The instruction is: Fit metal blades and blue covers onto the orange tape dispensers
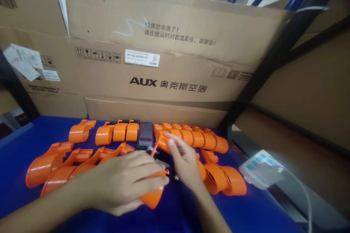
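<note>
Lower centre: left grip (127,182) curled round an orange cup (152,197), right grip (185,158) pinching an orange tab (163,143), likely for steadiness.

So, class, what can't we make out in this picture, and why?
Head view, throughout:
Held orange cup: partly hidden by the left hand.
Label: finest print too small.
White block: face blurred.
Left forearm: cut off at the lower left corner.
</note>
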The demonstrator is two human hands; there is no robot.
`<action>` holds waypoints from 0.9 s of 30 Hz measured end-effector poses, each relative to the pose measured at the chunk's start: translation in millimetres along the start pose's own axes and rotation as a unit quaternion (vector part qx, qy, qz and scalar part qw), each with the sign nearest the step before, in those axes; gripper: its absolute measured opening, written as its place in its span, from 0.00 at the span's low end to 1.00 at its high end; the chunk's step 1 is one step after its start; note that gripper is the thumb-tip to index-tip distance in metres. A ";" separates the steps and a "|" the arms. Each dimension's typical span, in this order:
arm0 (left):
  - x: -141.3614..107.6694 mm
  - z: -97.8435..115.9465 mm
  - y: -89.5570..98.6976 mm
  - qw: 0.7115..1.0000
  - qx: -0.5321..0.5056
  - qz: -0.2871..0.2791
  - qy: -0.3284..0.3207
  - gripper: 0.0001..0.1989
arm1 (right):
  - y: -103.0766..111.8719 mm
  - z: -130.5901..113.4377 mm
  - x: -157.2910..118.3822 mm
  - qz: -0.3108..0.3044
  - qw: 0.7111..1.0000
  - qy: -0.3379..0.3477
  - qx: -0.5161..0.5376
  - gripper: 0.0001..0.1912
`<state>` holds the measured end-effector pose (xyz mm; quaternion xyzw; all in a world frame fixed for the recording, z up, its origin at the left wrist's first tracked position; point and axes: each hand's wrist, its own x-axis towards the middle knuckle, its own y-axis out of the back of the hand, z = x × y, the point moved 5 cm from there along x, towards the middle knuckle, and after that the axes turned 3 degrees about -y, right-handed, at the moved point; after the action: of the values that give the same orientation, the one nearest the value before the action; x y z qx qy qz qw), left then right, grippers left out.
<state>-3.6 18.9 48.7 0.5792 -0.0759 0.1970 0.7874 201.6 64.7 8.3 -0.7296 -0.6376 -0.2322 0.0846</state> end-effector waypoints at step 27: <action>-12.2 -70.2 -74.9 0.633 -0.527 0.492 0.281 0.20 | -14.4 -3.4 -16.8 -0.082 0.887 0.052 -0.451 0.06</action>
<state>7.4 63.5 -43.9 -0.1410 -0.2160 0.6351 0.7281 185.6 50.8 1.2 -0.6208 -0.5164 -0.5388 -0.2400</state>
